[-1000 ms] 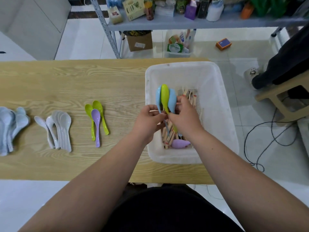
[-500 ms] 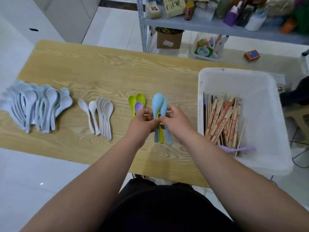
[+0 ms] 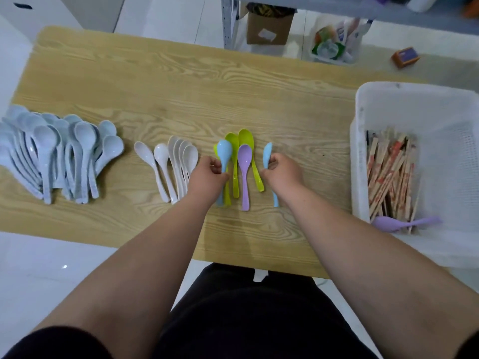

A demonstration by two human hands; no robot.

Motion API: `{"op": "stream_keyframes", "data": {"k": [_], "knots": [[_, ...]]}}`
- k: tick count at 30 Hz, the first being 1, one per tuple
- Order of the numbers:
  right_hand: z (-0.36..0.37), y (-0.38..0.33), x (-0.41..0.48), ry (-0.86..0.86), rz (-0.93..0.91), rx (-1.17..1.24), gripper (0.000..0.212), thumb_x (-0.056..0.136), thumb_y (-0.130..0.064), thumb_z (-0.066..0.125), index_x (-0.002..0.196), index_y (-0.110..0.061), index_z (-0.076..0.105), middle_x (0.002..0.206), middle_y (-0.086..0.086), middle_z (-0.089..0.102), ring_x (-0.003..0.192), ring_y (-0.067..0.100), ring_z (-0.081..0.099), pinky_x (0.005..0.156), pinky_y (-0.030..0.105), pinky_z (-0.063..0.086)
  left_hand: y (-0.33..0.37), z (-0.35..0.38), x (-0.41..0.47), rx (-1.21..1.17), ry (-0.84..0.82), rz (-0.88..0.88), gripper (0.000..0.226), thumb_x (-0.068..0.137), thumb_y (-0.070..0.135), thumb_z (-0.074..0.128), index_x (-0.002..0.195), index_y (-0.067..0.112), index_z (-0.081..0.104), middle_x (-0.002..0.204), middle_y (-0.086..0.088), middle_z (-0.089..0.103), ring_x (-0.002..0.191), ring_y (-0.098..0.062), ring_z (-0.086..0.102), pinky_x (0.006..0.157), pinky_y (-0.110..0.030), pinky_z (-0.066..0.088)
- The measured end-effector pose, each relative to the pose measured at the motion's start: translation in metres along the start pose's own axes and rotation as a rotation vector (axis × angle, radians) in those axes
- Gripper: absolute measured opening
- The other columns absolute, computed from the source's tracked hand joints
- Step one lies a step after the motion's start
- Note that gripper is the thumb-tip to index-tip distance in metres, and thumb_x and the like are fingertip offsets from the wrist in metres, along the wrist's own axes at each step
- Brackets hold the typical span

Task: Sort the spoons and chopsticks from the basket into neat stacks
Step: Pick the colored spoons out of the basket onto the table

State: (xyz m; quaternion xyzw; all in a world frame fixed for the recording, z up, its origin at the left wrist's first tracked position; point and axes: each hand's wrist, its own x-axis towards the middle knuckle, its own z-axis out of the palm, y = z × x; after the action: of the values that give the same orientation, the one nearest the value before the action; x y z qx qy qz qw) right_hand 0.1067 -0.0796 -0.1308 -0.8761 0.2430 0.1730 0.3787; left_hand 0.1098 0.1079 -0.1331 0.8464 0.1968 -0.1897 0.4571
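My left hand (image 3: 208, 177) grips a blue spoon (image 3: 223, 154) together with a green spoon (image 3: 227, 195) just left of the coloured spoons on the table. My right hand (image 3: 281, 172) grips a second blue spoon (image 3: 267, 155) on edge, to their right. Between my hands lie two green spoons (image 3: 246, 141) and a purple spoon (image 3: 244, 161). The white basket (image 3: 414, 104) at the right holds wrapped chopsticks (image 3: 391, 174) and one purple spoon (image 3: 404, 223).
A row of white spoons (image 3: 178, 161) lies left of my left hand. A large pile of pale blue-grey spoons (image 3: 51, 151) sits at the table's left end. A metal shelf with a cardboard box (image 3: 269, 27) stands beyond the wooden table (image 3: 181, 86).
My hands carried the blue and green spoons out of the basket and leftward to the coloured spoons, then drew apart, one blue spoon in each hand.
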Motion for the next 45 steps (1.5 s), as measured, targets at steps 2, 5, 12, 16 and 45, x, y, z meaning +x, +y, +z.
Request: {"op": "stream_keyframes", "data": {"k": [2,5,12,16,45], "knots": [[0.008,-0.004,0.005,-0.016,-0.01,-0.024,0.022,0.086,-0.024,0.076,0.106,-0.019,0.068,0.099,0.001,0.073,0.094,0.022,0.067,0.074,0.027,0.041,0.001,0.004,0.006,0.072,-0.025,0.039,0.024,0.082,0.017,0.075,0.098,0.021,0.057,0.086,0.008,0.062,0.083,-0.014,0.06,0.073,-0.024,0.039],[0.017,-0.009,0.009,-0.053,-0.02,-0.058,0.024,0.088,-0.02,0.073,0.111,-0.018,0.069,0.103,0.003,0.074,0.097,0.025,0.068,0.076,0.027,0.044,0.003,0.008,0.013,0.151,-0.081,0.096,0.027,0.08,0.019,0.076,0.101,0.022,0.059,0.09,0.006,0.063,0.09,-0.018,0.065,0.081,-0.028,0.047],[0.019,-0.004,-0.002,-0.076,-0.137,-0.255,0.037,0.091,-0.013,0.054,0.125,-0.016,0.065,0.116,0.011,0.064,0.107,0.031,0.061,0.086,0.032,0.046,-0.009,0.005,0.002,0.405,-0.026,0.486,0.067,0.079,0.004,0.066,0.144,0.005,0.048,0.136,-0.018,0.05,0.119,-0.036,0.055,0.102,-0.044,0.045],[0.012,-0.002,-0.007,-0.214,-0.19,-0.363,0.041,0.089,-0.015,0.057,0.129,-0.015,0.061,0.122,0.014,0.056,0.113,0.032,0.057,0.092,0.034,0.046,-0.004,0.006,0.001,0.573,-0.204,0.524,0.079,0.085,0.007,0.063,0.156,0.009,0.029,0.147,-0.015,0.042,0.121,-0.037,0.05,0.101,-0.04,0.038],[-0.286,0.266,-0.044,-0.183,-0.224,-0.606,0.03,0.094,-0.022,0.054,0.123,-0.018,0.063,0.118,0.008,0.058,0.108,0.029,0.058,0.088,0.041,0.051,0.189,0.31,-0.134,0.989,-0.502,0.672,0.026,0.091,0.007,0.051,0.117,0.008,0.058,0.116,-0.015,0.061,0.1,-0.033,0.063,0.076,-0.039,0.051]]}}
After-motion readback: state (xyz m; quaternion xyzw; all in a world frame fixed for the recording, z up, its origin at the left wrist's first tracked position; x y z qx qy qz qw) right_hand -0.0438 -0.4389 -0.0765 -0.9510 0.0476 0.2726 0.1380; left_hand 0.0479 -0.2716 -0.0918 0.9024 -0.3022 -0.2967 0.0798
